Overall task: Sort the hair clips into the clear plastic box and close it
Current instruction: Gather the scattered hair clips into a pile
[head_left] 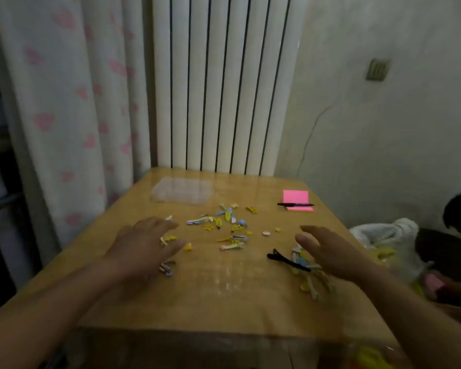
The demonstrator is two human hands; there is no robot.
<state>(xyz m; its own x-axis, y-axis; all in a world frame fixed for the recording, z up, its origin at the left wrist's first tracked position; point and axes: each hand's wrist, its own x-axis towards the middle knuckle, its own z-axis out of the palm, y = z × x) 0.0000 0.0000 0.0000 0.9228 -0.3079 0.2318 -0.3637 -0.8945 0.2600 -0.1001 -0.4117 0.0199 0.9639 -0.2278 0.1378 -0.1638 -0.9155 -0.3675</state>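
Note:
Several small hair clips (225,225) in yellow, blue and pink lie scattered over the middle of the wooden table (210,294). A clear plastic box (182,190) with compartments sits at the far left of the table, lid down. My left hand (141,246) hovers palm down over the left clips, fingers spread, holding nothing. My right hand (328,251) is open over a pile of clips at the right, where a long black clip (286,259) lies beside it. Some clips are hidden under both hands.
A pink sticky-note pad (296,199) with a black pen (294,204) across it lies at the far right of the table. A white radiator (224,83) and a curtain (72,107) stand behind. Plastic bags (386,238) sit off the right edge.

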